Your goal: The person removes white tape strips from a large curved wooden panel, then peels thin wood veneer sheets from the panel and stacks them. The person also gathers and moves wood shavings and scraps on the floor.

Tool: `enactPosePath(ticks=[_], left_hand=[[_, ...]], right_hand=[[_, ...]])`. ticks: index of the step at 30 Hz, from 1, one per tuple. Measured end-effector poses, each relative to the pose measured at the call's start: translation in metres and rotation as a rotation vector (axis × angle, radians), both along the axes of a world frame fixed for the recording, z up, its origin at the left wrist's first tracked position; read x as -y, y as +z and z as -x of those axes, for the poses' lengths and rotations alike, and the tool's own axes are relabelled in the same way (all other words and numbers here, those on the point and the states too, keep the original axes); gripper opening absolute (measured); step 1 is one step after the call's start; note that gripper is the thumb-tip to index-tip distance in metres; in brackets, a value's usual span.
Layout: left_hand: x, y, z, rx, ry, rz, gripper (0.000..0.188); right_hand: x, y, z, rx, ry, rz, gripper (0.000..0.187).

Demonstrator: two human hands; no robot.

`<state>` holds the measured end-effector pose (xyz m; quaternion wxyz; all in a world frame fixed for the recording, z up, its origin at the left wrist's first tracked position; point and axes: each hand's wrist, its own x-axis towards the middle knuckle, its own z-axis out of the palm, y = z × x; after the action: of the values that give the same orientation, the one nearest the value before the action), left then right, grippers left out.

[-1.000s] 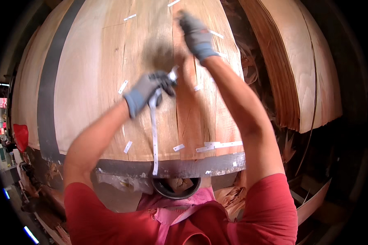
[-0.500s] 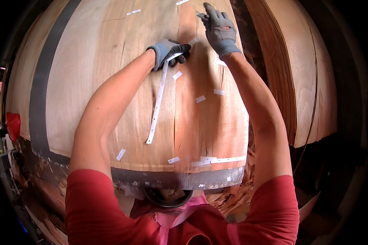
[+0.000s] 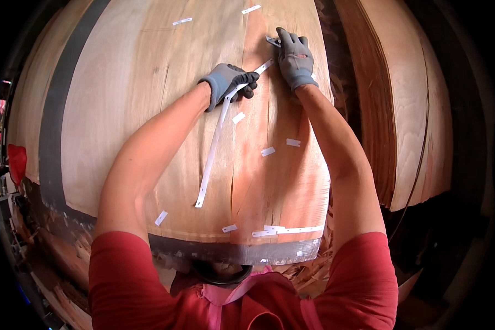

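A long white strip of perforated tape (image 3: 210, 151) hangs from my left hand (image 3: 231, 87), which wears a grey glove with dark fingertips. My left thumb and fingers are closed on it, and a short free end sticks out to the right. That end reaches close to my right hand (image 3: 296, 59), gloved the same way. In its closed fingers is a small metal blade (image 3: 273, 41), pointing left; its handle is hidden. Both hands are over a pale and reddish wood veneer sheet (image 3: 115, 121).
Short tape pieces, such as the one (image 3: 238, 117) below my left hand, dot the veneer. A longer tape strip (image 3: 300, 230) lies near its front edge. A dark band (image 3: 231, 250) borders that edge. Stacked veneer (image 3: 401, 99) stands at right, with wood scraps (image 3: 308, 273) below.
The whole view has shifted, so the veneer sits lower in the picture. My right hand with the blade has come slightly nearer the tape's free end. My left hand keeps its grip.
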<state>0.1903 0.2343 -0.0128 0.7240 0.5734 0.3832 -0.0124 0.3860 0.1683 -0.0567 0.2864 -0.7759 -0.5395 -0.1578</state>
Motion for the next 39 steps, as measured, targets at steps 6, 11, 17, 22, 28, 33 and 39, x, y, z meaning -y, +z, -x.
enactPosePath(ticks=[6, 11, 17, 22, 28, 33, 39], left_hand=[[-0.006, -0.005, -0.005, 0.02, 0.015, 0.041, 0.024], [-0.005, -0.001, -0.015, -0.081, -0.02, -0.049, 0.026], [0.072, -0.016, -0.009, 0.052, -0.129, -1.035, 0.02], [0.166, 0.064, 0.05, 0.472, -0.405, -0.836, 0.013], [0.229, 0.126, 0.18, 0.693, -0.271, -0.367, 0.038], [0.234, 0.135, 0.281, 0.214, 0.348, 0.362, 0.016], [0.242, 0.106, 0.353, 0.221, 0.491, 0.084, 0.022]], right_hand=[[-0.016, 0.027, -0.015, -0.039, 0.047, -0.174, 0.044], [-0.05, 0.009, 0.01, 0.147, 0.082, -0.065, 0.042], [-0.055, -0.011, 0.019, 0.174, 0.102, -0.008, 0.024], [-0.055, 0.001, 0.013, 0.217, 0.062, -0.053, 0.021], [-0.05, 0.011, 0.028, 0.269, 0.073, -0.037, 0.03], [0.063, 0.029, 0.071, -0.151, 0.173, -0.206, 0.044], [0.242, 0.064, 0.105, -0.295, -0.028, -0.095, 0.035]])
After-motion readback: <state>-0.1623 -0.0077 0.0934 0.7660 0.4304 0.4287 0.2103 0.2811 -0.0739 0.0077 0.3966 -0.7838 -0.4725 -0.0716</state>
